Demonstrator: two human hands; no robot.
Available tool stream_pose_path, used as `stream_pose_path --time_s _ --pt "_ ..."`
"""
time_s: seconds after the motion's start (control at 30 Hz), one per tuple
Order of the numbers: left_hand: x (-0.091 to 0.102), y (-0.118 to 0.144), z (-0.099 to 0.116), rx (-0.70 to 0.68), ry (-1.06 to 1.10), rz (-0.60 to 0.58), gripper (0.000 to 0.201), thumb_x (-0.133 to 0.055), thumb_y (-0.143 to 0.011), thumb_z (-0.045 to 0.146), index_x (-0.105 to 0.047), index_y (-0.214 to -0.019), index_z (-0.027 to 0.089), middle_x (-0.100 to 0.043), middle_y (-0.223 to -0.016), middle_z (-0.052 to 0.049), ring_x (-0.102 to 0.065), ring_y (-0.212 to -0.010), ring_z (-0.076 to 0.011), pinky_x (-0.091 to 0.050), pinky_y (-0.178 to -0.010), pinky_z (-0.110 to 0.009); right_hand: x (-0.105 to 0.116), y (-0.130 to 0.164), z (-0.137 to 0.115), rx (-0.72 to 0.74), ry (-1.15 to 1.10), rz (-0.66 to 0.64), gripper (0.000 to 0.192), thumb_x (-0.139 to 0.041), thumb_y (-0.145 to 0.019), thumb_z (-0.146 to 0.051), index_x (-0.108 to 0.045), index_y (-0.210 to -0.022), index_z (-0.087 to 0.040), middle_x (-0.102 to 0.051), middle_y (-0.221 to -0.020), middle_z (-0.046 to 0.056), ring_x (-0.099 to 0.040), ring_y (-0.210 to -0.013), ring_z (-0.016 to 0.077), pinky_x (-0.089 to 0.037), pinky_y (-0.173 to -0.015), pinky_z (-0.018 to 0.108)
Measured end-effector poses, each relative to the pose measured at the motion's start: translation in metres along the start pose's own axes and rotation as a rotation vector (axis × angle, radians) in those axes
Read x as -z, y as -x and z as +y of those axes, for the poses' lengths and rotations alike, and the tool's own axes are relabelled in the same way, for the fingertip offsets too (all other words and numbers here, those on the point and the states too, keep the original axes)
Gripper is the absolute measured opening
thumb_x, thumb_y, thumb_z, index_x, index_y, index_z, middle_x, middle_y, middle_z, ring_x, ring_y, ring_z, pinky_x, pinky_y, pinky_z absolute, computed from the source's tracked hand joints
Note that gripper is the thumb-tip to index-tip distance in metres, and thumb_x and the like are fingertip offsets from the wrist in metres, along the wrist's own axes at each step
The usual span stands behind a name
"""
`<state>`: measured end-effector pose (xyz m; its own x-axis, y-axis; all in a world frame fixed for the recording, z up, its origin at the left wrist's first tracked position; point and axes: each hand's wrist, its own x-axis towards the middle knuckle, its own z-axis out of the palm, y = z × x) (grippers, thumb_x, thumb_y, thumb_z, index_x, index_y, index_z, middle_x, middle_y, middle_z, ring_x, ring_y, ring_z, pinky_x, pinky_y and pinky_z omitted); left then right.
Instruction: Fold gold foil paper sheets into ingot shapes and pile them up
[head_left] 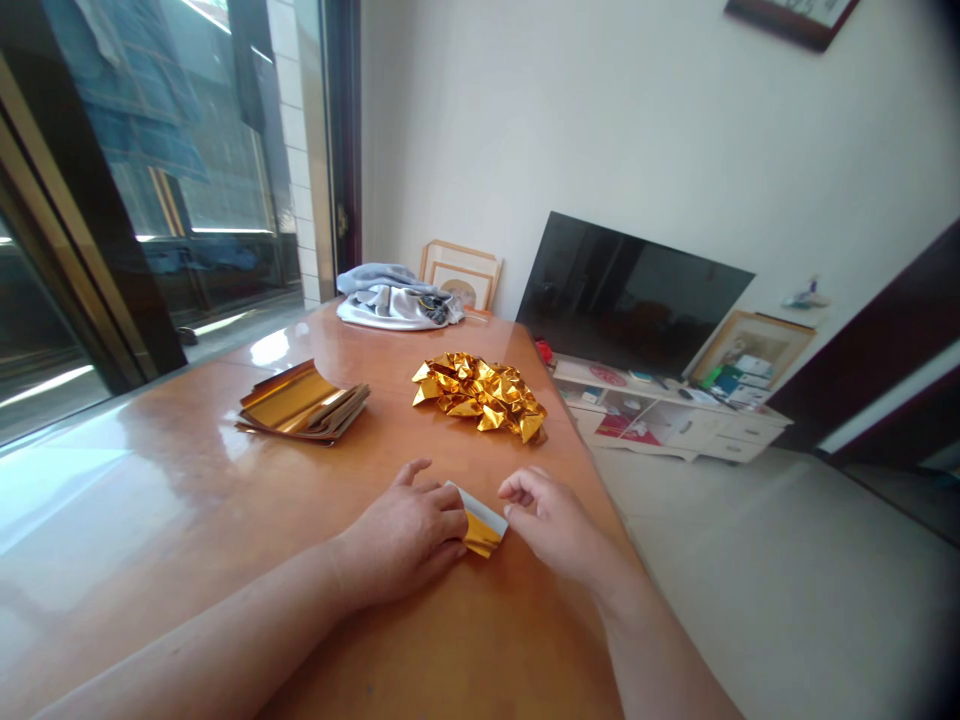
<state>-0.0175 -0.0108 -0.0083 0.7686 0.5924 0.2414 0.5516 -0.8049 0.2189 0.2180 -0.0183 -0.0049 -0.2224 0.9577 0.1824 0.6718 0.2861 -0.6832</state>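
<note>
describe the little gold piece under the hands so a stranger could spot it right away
Start at the glossy orange-brown wooden table and come to its near right edge, where two bare hands meet. Between the left hand and the right hand lies a small folded gold foil paper with a white flap. Unlike the flat gold sheet stack and the crumpled gold foil heap farther back, it is tiny and shows white.

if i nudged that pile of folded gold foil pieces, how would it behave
The gold pile looks like loose crinkled foil shapes, so probably very light and apt to scatter. The glossy wooden table suggests they would slide easily. Creased foil likely crushes under pressure.
</note>
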Motion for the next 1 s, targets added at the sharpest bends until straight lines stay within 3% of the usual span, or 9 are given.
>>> stream_pose_path --time_s 0.1,0.23,0.4,0.57,0.77,1.0 --pt "0.000 0.001 -0.001 -0.001 0.009 0.011 0.014 -0.053 -0.093 0.028 -0.067 -0.092 0.027 -0.067 -0.097 -0.001 -0.063 -0.092 -0.0202 -0.018 -0.116 -0.054 0.008 0.009 -0.012 0.122 0.119 -0.156 0.015 -0.066 -0.077 -0.016 -0.066 -0.089 -0.024 -0.065 -0.095 0.001 -0.057 -0.095 0.0198 -0.042 -0.084 0.030" --pt "-0.001 0.002 -0.001 -0.002 0.028 0.017 0.016 -0.052 -0.094 0.026 -0.068 -0.092 0.028 -0.067 -0.097 -0.001 -0.065 -0.091 -0.0188 -0.016 -0.117 -0.054 0.008 0.015 -0.017 0.164 0.199 -0.320 0.023 -0.072 -0.073 -0.017 -0.068 -0.095 -0.025 -0.065 -0.097 0.001 -0.056 -0.095 0.0208 -0.041 -0.084 0.029" --pt "-0.002 0.002 -0.004 0.058 0.106 0.015 0.014 -0.050 -0.093 0.024 -0.063 -0.093 0.026 -0.068 -0.092 0.001 -0.066 -0.088 -0.0176 -0.018 -0.119 -0.052 0.003 0.010 -0.008 0.154 0.165 -0.312 0.009 -0.068 -0.083 -0.021 -0.074 -0.088 -0.025 -0.065 -0.090 0.002 -0.058 -0.088 0.0189 -0.042 -0.078 0.027" --pt "-0.009 0.000 -0.013 0.180 0.219 0.016 0.015 -0.044 -0.092 0.017 -0.057 -0.096 0.025 -0.068 -0.085 0.003 -0.065 -0.082 -0.0165 -0.031 -0.114 -0.048 0.004 0.005 -0.004 0.160 0.071 -0.353 0.012 -0.064 -0.088 -0.023 -0.077 -0.087 -0.025 -0.066 -0.085 0.001 -0.061 -0.086 0.0174 -0.044 -0.077 0.027" --pt "-0.016 0.000 -0.015 0.187 0.189 0.035 0.012 -0.052 -0.085 0.017 -0.057 -0.093 0.025 -0.068 -0.086 0.003 -0.064 -0.083 -0.0173 -0.027 -0.114 -0.051 -0.004 -0.002 0.006 0.075 0.016 -0.304 0.013 -0.066 -0.087 -0.027 -0.071 -0.077 -0.021 -0.063 -0.082 0.000 -0.060 -0.078 0.0153 -0.044 -0.071 0.026" --pt "-0.006 0.000 -0.010 0.150 0.175 -0.016 0.017 -0.049 -0.089 0.016 -0.062 -0.081 0.025 -0.066 -0.089 0.003 -0.063 -0.087 -0.0162 -0.025 -0.113 -0.052 -0.015 -0.006 0.017 0.001 0.065 -0.232 0.022 -0.066 -0.087 -0.036 -0.066 -0.073 -0.019 -0.062 -0.079 0.000 -0.057 -0.072 0.0135 -0.040 -0.065 0.024"
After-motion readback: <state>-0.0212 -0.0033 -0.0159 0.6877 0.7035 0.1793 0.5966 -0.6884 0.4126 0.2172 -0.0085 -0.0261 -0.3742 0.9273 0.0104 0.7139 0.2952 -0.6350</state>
